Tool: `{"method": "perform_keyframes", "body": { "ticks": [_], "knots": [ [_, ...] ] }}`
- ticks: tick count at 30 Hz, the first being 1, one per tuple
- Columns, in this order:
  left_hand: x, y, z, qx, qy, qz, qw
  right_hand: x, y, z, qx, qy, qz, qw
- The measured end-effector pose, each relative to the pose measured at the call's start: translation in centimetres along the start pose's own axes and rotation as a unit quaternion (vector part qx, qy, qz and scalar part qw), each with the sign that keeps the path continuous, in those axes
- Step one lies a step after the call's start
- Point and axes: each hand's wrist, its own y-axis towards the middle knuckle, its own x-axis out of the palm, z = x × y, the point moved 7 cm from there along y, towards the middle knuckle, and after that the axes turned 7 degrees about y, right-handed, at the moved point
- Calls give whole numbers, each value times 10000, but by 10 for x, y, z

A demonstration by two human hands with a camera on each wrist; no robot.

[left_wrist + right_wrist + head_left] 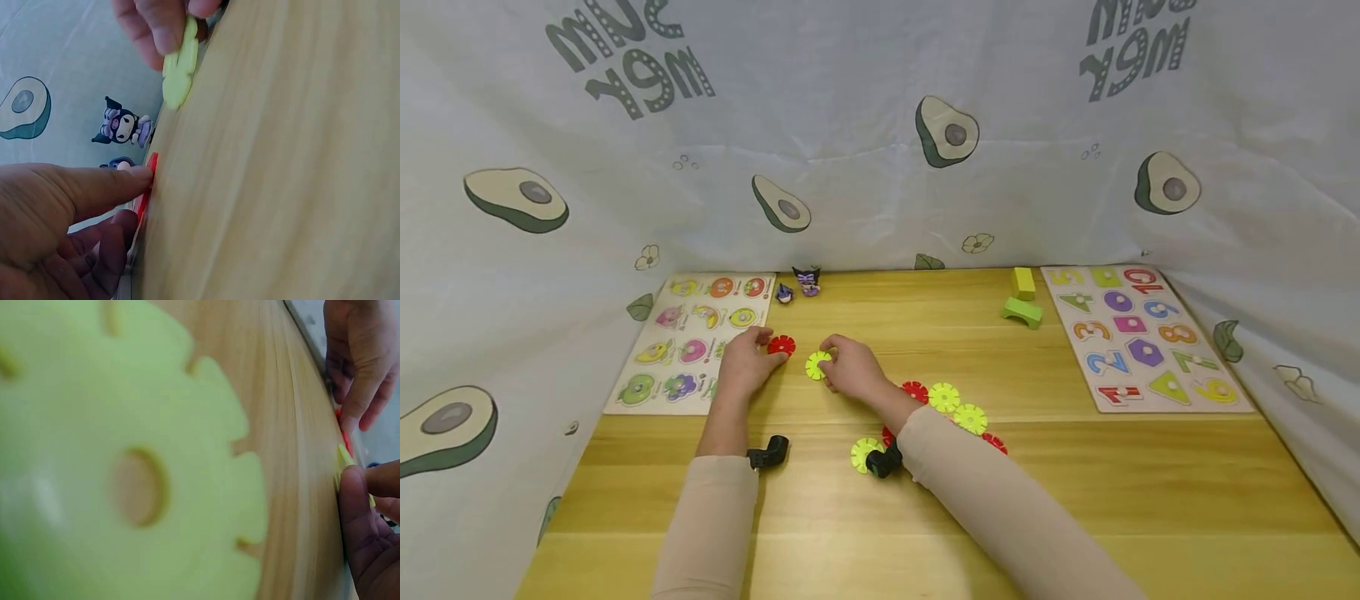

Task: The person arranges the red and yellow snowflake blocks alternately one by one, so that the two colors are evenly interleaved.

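The left hand (pixel 743 364) curls thumb and fingers onto a red notched disc (pixel 782 345), low at the wooden tabletop (pixel 842 542), beside the fruit puzzle board (pixel 673 336). Just across from it, the right hand (pixel 854 368) pinches a yellow notched disc (pixel 816 365), fingers drawn in. More discs (pixel 970 418) lie around the right sleeve (pixel 985 492).

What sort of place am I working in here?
Likely a children's play table, perhaps a staged one: a fruit puzzle board and a number puzzle board lie on a wooden table, with avocado-print cloth behind.
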Motion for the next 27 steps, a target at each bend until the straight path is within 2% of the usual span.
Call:
{"method": "perform_keyframes", "body": {
  "ticks": [9, 18, 27],
  "knots": [
    [-1, 0, 1, 10, 243, -89, 9997, 0, 27, -3, 450, 118, 94, 9989],
    [0, -2, 3, 40, 403, 32, 9992, 0, 40, -2, 1066, 331, 155, 9936],
    [-2, -1, 4, 156, 488, 148, 9986, -1, 37, -2, 993, -348, 500, 9932]
  ]
}}
